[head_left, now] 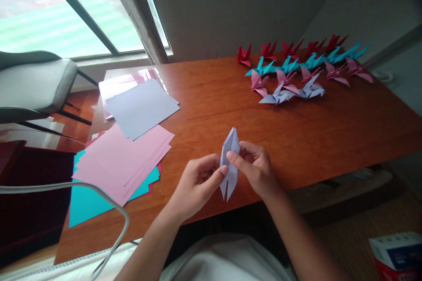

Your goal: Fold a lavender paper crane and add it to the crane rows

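Observation:
A pale lilac folded origami paper [232, 179] is held upright over the front edge of the table. It is a long narrow diamond with a slit splitting its lower point. My left hand [199, 182] pinches its left edge between thumb and bent fingers. From the other side my right hand [255, 167] grips it, the thumb lying flat across the front face and the fingers behind. Finished paper cranes stand farther back on the right: red [244, 55], blue [288, 66], pink [259, 82] and two lilac ones [278, 95].
On the wooden table [204, 96], lilac sheets [143, 107] lie at the left over a clear plastic packet [110, 85]. Pink sheets [118, 158] overlap blue sheets [85, 206] nearer me. A white cable [123, 215] curves past the left front. A grey chair [42, 83] stands by the window.

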Action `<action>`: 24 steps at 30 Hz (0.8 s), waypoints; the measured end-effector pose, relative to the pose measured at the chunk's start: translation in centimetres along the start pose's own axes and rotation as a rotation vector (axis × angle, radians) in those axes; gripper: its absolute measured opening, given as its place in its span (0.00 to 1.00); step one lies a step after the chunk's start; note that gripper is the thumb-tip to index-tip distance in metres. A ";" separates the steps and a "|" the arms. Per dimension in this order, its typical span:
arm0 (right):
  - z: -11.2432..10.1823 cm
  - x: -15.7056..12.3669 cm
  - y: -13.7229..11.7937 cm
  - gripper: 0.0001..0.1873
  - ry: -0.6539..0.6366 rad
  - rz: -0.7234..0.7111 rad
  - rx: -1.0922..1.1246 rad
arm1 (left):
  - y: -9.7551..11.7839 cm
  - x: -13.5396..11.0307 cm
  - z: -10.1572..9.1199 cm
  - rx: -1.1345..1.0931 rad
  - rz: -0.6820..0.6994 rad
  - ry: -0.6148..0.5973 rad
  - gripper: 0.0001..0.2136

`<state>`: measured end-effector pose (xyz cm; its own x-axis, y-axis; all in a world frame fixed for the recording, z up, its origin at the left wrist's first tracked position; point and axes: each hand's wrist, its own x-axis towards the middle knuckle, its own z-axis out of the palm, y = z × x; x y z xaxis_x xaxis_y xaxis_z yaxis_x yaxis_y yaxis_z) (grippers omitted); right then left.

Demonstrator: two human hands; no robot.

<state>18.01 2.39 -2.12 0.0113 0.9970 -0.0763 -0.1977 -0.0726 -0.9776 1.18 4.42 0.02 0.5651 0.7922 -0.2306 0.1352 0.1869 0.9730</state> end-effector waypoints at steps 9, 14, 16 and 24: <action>0.1 0.1 -0.1 0.13 -0.065 0.012 -0.055 | 0.2 -0.2 -0.3 -0.034 -0.031 -0.002 0.16; 0.1 0.0 -0.1 0.14 -0.014 -0.030 -0.097 | 0.2 -0.1 0.0 -0.053 -0.020 -0.045 0.14; 0.1 -0.1 -0.1 0.15 -0.001 -0.029 -0.111 | 0.0 -0.1 0.0 -0.044 -0.029 -0.058 0.14; 0.3 0.1 -0.1 0.12 -0.038 -0.040 -0.061 | -0.7 0.0 0.0 -0.055 -0.035 -0.059 0.14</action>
<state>17.75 2.55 -1.98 -0.0195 0.9993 -0.0307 -0.1380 -0.0331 -0.9899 1.07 4.28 -0.65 0.6077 0.7494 -0.2629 0.1117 0.2471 0.9625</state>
